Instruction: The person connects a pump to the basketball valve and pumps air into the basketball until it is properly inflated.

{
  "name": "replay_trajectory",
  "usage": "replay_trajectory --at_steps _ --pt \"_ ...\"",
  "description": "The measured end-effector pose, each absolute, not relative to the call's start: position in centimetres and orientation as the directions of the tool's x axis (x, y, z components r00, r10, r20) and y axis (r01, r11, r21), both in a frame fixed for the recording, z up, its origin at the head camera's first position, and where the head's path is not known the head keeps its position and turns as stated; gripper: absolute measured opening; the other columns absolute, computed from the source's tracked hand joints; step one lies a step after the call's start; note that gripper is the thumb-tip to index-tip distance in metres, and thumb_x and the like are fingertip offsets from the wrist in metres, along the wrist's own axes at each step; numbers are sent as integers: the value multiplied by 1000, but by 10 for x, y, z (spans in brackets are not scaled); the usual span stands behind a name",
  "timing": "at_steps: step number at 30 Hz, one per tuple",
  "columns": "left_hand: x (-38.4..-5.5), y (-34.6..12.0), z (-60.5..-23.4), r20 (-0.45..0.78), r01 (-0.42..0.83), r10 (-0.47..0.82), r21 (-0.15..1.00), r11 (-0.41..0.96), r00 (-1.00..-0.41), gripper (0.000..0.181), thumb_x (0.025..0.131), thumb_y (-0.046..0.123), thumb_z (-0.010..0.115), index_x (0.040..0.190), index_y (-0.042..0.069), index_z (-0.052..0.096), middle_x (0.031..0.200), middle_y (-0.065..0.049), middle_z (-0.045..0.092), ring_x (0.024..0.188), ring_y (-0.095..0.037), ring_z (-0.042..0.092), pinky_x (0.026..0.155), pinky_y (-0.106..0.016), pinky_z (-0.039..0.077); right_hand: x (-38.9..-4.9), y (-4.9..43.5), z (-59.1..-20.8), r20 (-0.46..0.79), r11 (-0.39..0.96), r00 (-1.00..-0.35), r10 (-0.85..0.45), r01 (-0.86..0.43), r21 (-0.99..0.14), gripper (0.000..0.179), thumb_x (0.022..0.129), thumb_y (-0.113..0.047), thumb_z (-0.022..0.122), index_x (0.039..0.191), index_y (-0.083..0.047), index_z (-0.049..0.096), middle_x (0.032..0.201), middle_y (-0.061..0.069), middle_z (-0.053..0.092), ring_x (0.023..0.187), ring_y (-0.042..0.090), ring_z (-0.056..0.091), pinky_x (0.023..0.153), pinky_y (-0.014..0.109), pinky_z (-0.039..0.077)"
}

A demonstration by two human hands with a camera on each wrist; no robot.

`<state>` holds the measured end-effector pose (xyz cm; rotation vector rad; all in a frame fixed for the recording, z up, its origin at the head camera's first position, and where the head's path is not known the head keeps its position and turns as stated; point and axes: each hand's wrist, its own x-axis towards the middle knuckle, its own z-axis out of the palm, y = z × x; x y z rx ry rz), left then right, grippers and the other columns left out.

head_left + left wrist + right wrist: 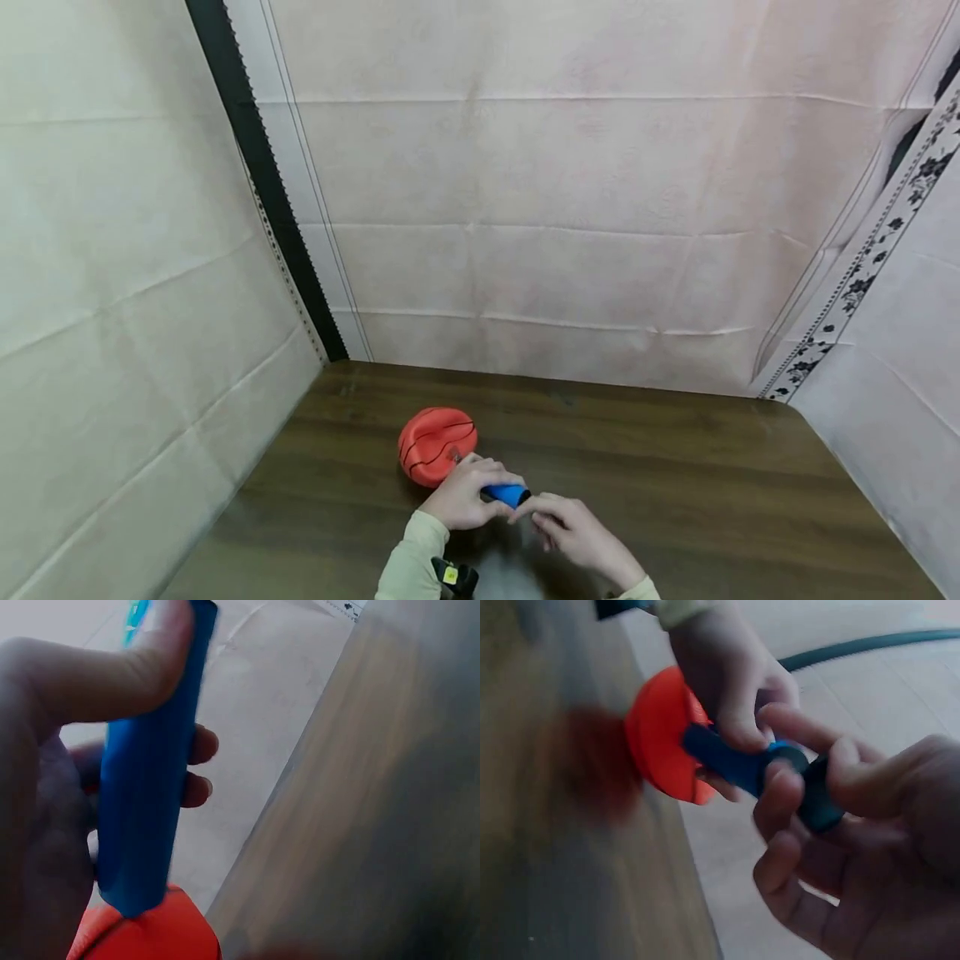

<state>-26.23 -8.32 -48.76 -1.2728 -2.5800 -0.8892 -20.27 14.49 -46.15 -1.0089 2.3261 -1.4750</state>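
Near the front of the table, my left hand (474,493) grips a blue tube (506,494) with a dark end. The left wrist view shows the thumb laid across the blue tube (142,802) and fingertips coming round its far side. My right hand (573,535) is at the tube's dark end. Its thumb and fingers pinch a short dark cap-like piece (823,801) there, partly hidden by the fingers. Just behind the left hand sits a dented red ball (437,443) with black curved lines, like a soft basketball.
The brown wooden table (675,467) spreads out on both sides of the hands. Pale cloth hangs (562,208) along its back and sides, with a dark strip (262,167) at the back left corner and a floral border (847,308) at the right.
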Motion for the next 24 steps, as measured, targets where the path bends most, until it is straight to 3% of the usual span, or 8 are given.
replay_trajectory --at_steps 3,6,9,13,18,24 --pt "-263 -85 -492 391 780 684 428 457 -616 34 83 41 73 114 28 69 103 12 69 99 -4 59 95 -32 39 -202 144 -465 123 301 -739 -662 -413 -859 22 102 -13 45 108 -10 67 78 19 54 59 0 49 58 23 49" --pt "-265 -86 -494 391 774 687 474 419 -612 36 83 45 72 115 29 69 103 12 69 100 -3 59 96 -31 39 -205 152 -465 79 300 -714 -696 -389 -871 22 103 -18 45 109 -8 64 76 20 55 58 7 52 60 23 49" --pt "-265 -89 -495 355 745 696 540 391 -624 39 84 50 68 117 28 68 105 13 69 101 -3 58 95 -29 38 -208 161 -461 41 293 -660 -750 -388 -874 24 104 -24 44 110 -6 60 72 20 53 57 10 51 60 22 47" --pt "-264 -91 -495 336 718 686 574 394 -645 40 85 48 68 119 26 68 106 13 69 100 -2 56 94 -30 38 -206 178 -452 17 266 -587 -810 -393 -880 21 105 -24 42 110 -8 55 73 22 50 60 1 49 60 21 48" --pt "-264 -93 -491 367 706 645 585 400 -670 36 86 39 71 120 28 67 107 13 69 101 -4 57 98 -36 38 -201 203 -440 119 185 -561 -819 -455 -871 19 104 -8 38 113 -14 54 74 20 51 63 1 53 62 24 51" --pt "-263 -91 -489 340 651 600 624 432 -724 37 88 43 68 122 31 64 108 10 68 102 -6 57 100 -41 38 -197 215 -438 299 29 -570 -765 -495 -868 29 100 9 35 115 -5 55 74 17 51 58 22 50 57 25 49"
